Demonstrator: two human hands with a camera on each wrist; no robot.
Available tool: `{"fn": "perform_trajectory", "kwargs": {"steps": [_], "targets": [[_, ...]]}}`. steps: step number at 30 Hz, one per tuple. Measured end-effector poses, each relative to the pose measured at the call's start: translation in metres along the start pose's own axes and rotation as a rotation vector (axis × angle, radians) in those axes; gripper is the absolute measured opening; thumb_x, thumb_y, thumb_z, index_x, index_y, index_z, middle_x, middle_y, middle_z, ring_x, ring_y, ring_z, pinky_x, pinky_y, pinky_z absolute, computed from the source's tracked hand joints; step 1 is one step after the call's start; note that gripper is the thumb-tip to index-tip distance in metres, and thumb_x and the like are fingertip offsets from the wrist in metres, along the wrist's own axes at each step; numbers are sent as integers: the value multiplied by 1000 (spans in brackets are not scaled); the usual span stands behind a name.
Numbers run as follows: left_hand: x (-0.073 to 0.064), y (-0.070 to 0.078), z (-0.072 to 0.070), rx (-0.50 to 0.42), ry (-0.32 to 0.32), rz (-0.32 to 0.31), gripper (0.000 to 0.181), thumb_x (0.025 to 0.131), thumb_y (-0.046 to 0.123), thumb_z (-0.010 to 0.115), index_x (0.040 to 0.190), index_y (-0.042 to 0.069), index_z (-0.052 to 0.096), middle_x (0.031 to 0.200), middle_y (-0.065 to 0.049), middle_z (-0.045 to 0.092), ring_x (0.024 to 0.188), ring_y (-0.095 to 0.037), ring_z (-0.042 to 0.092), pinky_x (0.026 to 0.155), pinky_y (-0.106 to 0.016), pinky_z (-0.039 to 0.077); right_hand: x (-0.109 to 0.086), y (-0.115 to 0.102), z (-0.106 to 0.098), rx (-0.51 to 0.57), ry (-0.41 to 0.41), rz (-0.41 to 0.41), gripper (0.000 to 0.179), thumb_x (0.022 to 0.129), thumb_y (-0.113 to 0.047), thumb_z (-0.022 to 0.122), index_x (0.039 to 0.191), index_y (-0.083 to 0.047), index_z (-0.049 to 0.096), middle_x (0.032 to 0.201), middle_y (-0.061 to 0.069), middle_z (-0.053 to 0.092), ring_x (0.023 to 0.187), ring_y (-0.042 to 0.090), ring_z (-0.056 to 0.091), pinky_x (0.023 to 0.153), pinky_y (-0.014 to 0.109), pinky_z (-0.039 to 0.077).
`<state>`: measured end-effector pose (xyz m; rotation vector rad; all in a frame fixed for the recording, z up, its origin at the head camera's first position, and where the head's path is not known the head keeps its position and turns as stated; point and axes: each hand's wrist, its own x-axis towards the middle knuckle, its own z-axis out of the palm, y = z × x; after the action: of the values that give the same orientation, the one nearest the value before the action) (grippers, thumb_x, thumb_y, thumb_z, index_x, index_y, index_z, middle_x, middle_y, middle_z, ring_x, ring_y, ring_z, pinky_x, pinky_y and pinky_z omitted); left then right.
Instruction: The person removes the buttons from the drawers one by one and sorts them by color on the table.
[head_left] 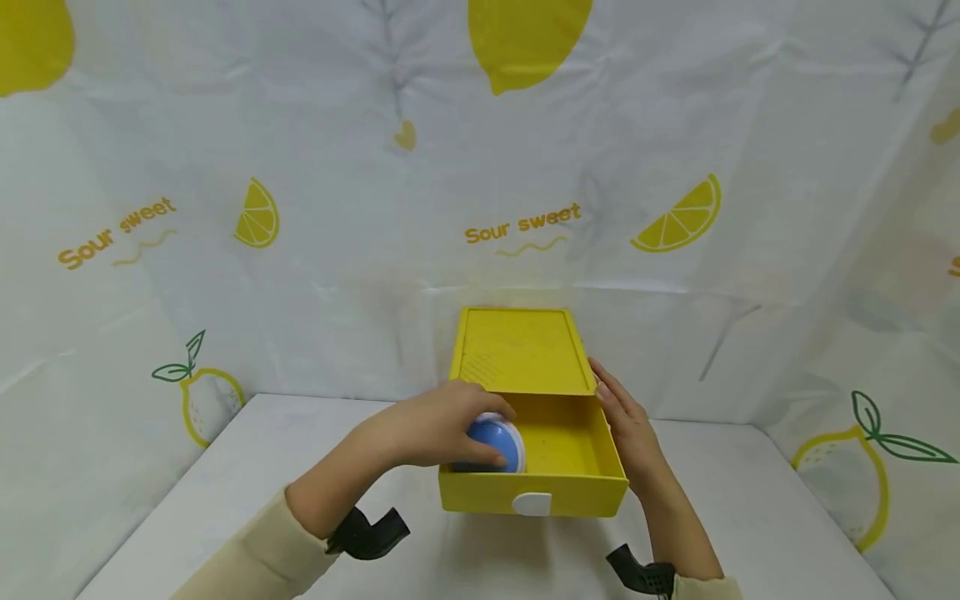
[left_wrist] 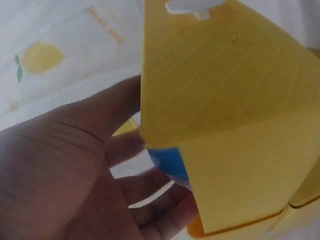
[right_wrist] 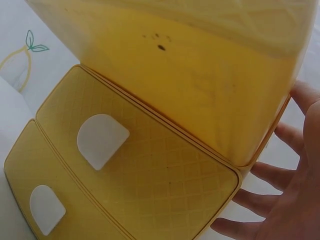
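A yellow drawer cabinet [head_left: 525,350] stands on the white table, its top drawer [head_left: 480,493] pulled out toward me. At the drawer's left side, my left hand [head_left: 431,423] grips a blue round object [head_left: 497,440] with a white rim, thumb across its face and fingers over its upper edge. Much of that object is hidden behind the drawer in the left wrist view, where a blue part shows past the corner. My right hand [head_left: 628,435] rests along the cabinet's right side, fingers extended against it in the right wrist view.
Below the pulled-out drawer, two lower drawer fronts [right_wrist: 165,165] are closed, each with a white handle [right_wrist: 101,140]. Behind the cabinet hangs a lemon-print sheet [head_left: 360,325]. The white table [head_left: 300,425] extends to both sides.
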<state>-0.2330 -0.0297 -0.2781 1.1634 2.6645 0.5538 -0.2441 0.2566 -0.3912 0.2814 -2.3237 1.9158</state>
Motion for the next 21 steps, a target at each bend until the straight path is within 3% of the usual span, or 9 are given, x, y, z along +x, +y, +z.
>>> {"fn": "perform_trajectory", "kwargs": {"steps": [7, 11, 14, 17, 21], "targets": [[-5, -6, 2, -72, 42, -3, 44, 86, 38, 80, 127, 27, 69, 112, 2, 62, 100, -14, 55, 86, -30, 51, 0, -1, 0, -10, 5, -6, 55, 109, -49, 31, 161, -35, 22, 170, 2, 21, 131, 7, 49, 93, 18, 54], [-7, -10, 8, -145, 67, 18, 45, 88, 38, 78, 129, 25, 68, 118, 5, 68, 100, -11, 59, 85, -26, 52, -1, -3, 2, -6, 12, 13, 55, 109, -50, 31, 161, -36, 22, 170, 1, 20, 132, 8, 47, 94, 15, 52], [-10, -15, 12, -267, 113, 12, 45, 88, 37, 78, 130, 26, 66, 123, 7, 68, 102, -11, 61, 86, -27, 54, -2, -4, 3, -3, 16, 31, 56, 108, -52, 31, 161, -37, 21, 170, 0, 19, 139, 20, 42, 94, 14, 50], [-16, -20, 12, -418, 206, -1, 47, 87, 35, 80, 131, 28, 65, 126, 5, 67, 106, -15, 62, 89, -32, 56, -3, -4, 4, 2, 18, 34, 56, 108, -52, 31, 161, -37, 21, 171, 0, 18, 142, 25, 40, 94, 14, 50], [-31, -26, 8, -583, 321, 11, 51, 87, 32, 80, 135, 25, 63, 133, -2, 65, 109, -22, 65, 92, -38, 59, -3, -4, 3, 2, 16, 23, 56, 109, -51, 30, 162, -36, 20, 171, 0, 17, 136, 13, 46, 94, 15, 52]]}}
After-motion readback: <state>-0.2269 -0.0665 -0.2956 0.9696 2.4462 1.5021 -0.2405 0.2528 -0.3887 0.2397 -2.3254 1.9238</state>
